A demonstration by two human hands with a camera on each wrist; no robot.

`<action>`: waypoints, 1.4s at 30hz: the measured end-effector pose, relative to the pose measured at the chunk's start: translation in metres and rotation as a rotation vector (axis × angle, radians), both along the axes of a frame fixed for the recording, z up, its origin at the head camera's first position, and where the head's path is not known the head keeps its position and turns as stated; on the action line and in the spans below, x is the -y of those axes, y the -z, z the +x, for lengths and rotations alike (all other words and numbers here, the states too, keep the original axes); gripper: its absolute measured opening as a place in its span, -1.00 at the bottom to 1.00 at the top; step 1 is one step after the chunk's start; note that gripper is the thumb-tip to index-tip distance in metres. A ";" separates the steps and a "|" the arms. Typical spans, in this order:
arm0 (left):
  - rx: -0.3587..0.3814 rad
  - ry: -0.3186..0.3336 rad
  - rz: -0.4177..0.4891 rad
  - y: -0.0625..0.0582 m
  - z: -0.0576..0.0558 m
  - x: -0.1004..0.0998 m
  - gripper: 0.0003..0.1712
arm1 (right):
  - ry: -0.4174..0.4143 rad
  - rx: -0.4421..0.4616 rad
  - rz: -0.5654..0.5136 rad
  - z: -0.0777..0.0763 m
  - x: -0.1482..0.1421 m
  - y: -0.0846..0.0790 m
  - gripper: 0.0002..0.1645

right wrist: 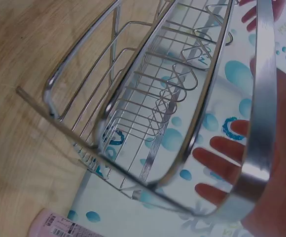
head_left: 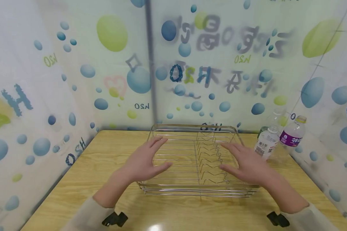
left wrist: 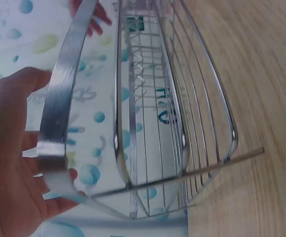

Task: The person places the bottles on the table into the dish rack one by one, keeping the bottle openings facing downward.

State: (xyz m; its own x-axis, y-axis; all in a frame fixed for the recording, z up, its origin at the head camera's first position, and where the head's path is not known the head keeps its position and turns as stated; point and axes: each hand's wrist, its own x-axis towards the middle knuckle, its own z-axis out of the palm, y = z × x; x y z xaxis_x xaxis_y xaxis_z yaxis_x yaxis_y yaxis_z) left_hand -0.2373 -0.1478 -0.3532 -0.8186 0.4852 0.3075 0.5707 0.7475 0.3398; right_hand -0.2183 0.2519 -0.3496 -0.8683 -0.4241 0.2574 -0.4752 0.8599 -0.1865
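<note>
Both our left hand (head_left: 144, 160) and right hand (head_left: 248, 165) are framing the wire rack (head_left: 185, 186) on the tabletop (head_left: 110, 154), spread and empty; we are likely preparing a grasp, needing both to close evenly.

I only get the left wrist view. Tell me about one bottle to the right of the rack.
Observer: The head view shows a purple-labelled bottle to the right of the wire rack.
Operator: Give me its cap color.
Observer: In the head view, the cap is yellow.
Operator: Now report any clothing.
Observer: The head view shows a pale sleeve on the right arm.
</note>
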 end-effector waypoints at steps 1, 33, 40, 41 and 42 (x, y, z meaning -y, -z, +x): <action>-0.010 -0.001 0.048 0.000 -0.001 0.003 -0.03 | 0.006 -0.019 -0.029 0.000 -0.002 0.000 -0.11; 0.434 0.055 0.541 0.055 -0.013 0.075 -0.44 | 0.459 -0.018 -0.572 -0.021 -0.120 0.021 0.07; 0.453 0.087 0.618 0.062 -0.014 0.073 -0.47 | 0.500 0.054 -0.566 -0.029 -0.119 0.030 0.21; 0.458 0.082 0.620 0.063 -0.015 0.073 -0.47 | 0.514 0.062 -0.560 -0.030 -0.119 0.031 0.23; 0.462 0.078 0.623 0.064 -0.015 0.072 -0.47 | 0.520 0.066 -0.559 -0.032 -0.118 0.033 0.24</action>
